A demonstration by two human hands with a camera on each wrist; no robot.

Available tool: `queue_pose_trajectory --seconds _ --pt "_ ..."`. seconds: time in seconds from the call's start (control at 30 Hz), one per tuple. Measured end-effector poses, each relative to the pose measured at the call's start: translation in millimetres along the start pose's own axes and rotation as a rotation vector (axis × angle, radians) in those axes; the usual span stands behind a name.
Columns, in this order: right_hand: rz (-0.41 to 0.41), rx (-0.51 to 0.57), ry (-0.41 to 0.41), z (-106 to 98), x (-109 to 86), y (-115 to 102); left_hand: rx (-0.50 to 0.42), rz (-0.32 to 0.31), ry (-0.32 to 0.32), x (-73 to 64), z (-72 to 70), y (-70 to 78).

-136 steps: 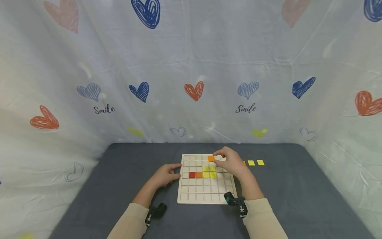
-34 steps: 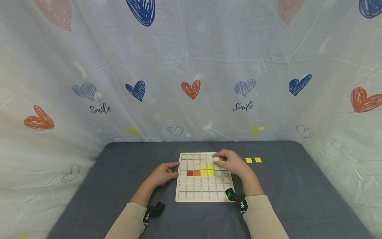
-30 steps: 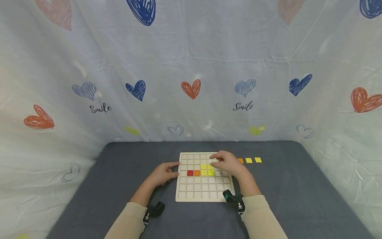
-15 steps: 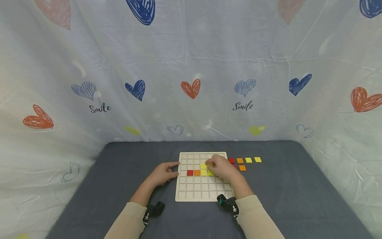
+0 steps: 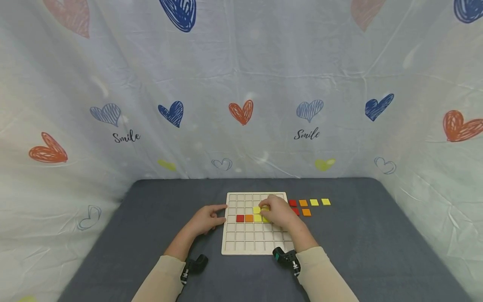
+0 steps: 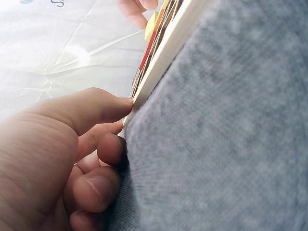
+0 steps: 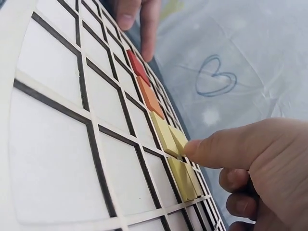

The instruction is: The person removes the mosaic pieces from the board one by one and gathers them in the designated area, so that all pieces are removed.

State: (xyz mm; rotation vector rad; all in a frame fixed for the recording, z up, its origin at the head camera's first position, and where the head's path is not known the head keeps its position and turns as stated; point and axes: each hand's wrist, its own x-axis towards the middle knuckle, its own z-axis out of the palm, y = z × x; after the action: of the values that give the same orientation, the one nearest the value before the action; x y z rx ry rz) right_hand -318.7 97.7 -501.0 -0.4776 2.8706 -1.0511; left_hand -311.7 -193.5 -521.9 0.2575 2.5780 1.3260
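A pale wooden grid board (image 5: 250,247) lies on the grey table. My left hand (image 5: 205,220) touches its left edge with thumb and index fingertip, the index reaching out fairly straight. Over the middle of the board, my right hand (image 5: 280,213) pinches a yellow tile (image 7: 178,137), which stands tilted in the right wrist view. Beside that tile, other yellow tiles (image 5: 257,218) sit in the grid, partly covered by the hand. Left of them in the same row are an orange tile (image 5: 249,218) and a red tile (image 5: 240,218).
Off the board's right side lie loose tiles: red tiles (image 5: 292,203), orange tiles (image 5: 303,203) and yellow tiles (image 5: 314,202). A white curtain (image 5: 211,84) with printed hearts hangs behind the table (image 5: 181,191).
Earlier the right hand pinched an orange tile near the board's far edge. It has since come nearer and left, onto a yellow tile, uncovering loose tiles. The left hand stays at the edge.
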Motion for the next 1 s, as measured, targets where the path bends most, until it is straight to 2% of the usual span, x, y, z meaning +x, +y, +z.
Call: queue_pose_trajectory --seconds 0.1,0.3,0.5,0.77,1.0 --pt "0.007 -0.012 0.015 1 0.8 -1 -0.004 -0.003 -0.001 0.1 0.2 1.0" --pt "-0.015 -0.106 0.044 3 2.9 1 0.0 -0.007 0.002 -0.2 0.4 2.8" --pt "-0.027 -0.138 0.06 4 2.9 2 0.001 -0.013 0.007 -1.1 1.1 3.1" --pt "0.017 -0.061 0.069 -8 -1.3 1 -0.001 -0.005 0.013 -2.0 2.5 1.9" --pt "-0.045 -0.018 0.105 -32 -6.1 3 -0.003 -0.001 0.012 -3.8 1.0 4.5"
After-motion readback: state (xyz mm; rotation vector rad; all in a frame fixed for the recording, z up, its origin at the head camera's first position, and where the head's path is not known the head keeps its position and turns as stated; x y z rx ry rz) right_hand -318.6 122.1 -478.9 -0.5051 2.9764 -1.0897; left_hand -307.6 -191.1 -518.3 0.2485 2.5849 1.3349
